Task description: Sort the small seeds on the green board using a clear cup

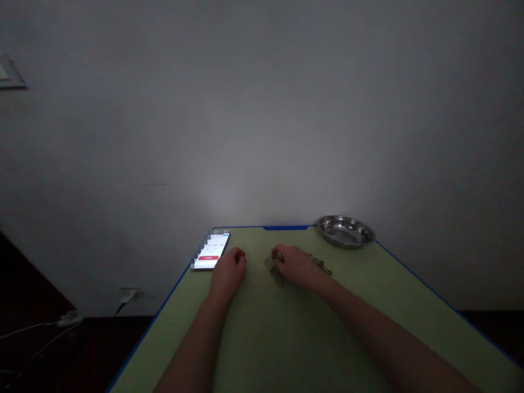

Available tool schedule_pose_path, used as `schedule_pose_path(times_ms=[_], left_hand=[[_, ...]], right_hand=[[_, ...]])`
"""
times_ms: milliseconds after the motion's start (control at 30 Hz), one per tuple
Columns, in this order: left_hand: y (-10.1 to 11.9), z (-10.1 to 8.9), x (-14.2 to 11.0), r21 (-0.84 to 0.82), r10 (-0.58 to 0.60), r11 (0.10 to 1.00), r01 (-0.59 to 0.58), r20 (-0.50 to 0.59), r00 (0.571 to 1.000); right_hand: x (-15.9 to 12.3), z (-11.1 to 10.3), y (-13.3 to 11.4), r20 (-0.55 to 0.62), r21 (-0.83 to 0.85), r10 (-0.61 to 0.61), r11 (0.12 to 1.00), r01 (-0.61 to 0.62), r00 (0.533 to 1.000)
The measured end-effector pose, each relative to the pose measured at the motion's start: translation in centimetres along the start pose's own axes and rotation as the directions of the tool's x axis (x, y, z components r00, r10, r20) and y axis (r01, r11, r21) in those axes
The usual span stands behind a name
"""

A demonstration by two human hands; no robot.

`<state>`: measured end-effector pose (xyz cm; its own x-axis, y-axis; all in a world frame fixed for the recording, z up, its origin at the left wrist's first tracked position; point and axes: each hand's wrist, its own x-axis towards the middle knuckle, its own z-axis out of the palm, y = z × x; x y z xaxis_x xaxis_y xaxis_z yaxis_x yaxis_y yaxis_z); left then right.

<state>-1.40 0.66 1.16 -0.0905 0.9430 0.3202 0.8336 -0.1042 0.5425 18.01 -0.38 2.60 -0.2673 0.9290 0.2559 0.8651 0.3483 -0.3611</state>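
Note:
My left hand (229, 271) rests on the table with its fingers curled closed, just right of the lower end of a phone (210, 254) with a lit screen. Whatever its fingers may hold is hidden. Farther right, my right hand (295, 265) is closed in a pinch on what looks like a small see-through plastic bag (271, 264), blurred and low over the table. Behind this hand lies a small heap of dark and pale bits, perhaps seeds (322, 264), partly covered by the hand.
A shallow steel bowl (346, 231) stands at the far right corner of the green table (262, 338), which has a blue edge. The far side meets a grey wall (262, 120). White cables (67, 319) and a plug (129, 296) are at the lower left.

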Motion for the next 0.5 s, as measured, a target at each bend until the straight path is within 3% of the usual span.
schedule_pose_path(times_ms=[300, 500], left_hand=[[-0.7, 0.8, 0.4, -0.246, -0.009, 0.969, 0.004, -0.021, 1.0], [-0.7, 1.0, 0.5, -0.307, -0.007, 0.952, 0.005, -0.005, 1.0]], right_hand=[[-0.7, -1.9, 3.8, -0.028, 0.057, 0.069, 0.996, -0.067, 0.997], [-1.6, -2.5, 6.0, -0.051, 0.097, 0.128, 0.988, -0.123, 0.99]])
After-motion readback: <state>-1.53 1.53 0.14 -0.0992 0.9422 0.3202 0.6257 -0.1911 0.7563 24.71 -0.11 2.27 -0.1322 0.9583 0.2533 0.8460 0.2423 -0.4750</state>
